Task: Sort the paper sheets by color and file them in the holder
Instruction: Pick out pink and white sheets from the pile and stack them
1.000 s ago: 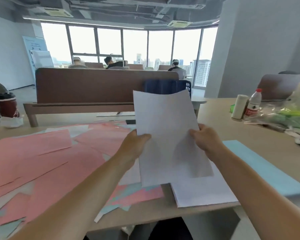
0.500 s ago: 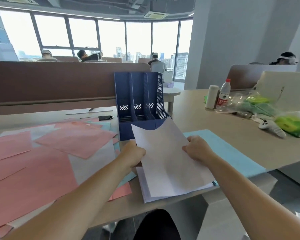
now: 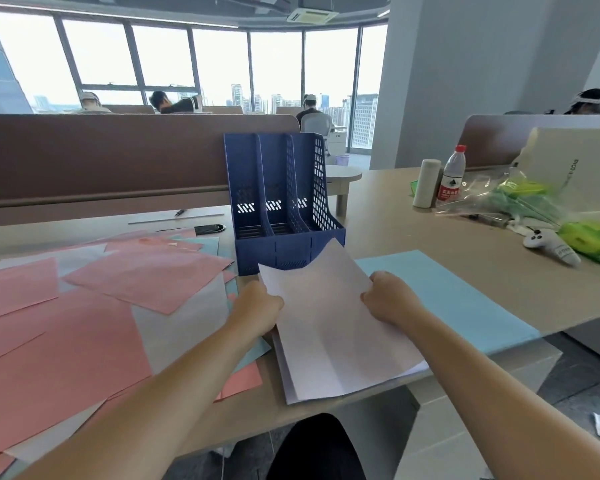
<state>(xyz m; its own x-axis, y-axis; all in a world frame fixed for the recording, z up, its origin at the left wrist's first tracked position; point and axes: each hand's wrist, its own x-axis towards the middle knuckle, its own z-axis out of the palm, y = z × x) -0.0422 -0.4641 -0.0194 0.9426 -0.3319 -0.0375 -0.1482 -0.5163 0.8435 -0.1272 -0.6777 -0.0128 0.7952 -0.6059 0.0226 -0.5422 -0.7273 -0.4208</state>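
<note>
My left hand (image 3: 258, 308) and my right hand (image 3: 390, 299) grip the two side edges of a white sheet (image 3: 329, 323). The sheet lies low over a white paper stack (image 3: 291, 382) at the table's front edge, its far end curling up in front of the blue file holder (image 3: 284, 202). The holder stands upright with three slots, and I see no paper in them. Pink sheets (image 3: 66, 334) lie scattered over the left of the table, mixed with white and light blue ones. A light blue paper stack (image 3: 465, 299) lies right of my right hand.
A brown partition (image 3: 101, 161) runs behind the table. At the right are a white cylinder (image 3: 426, 183), a water bottle (image 3: 451, 176), a plastic bag with green items (image 3: 520, 199), a white controller (image 3: 551, 245) and a white box (image 3: 575, 168). People sit at desks further back.
Both hands have lowered the white sheet from upright in front of me down onto the white stack. The view has turned right, bringing the holder into sight.
</note>
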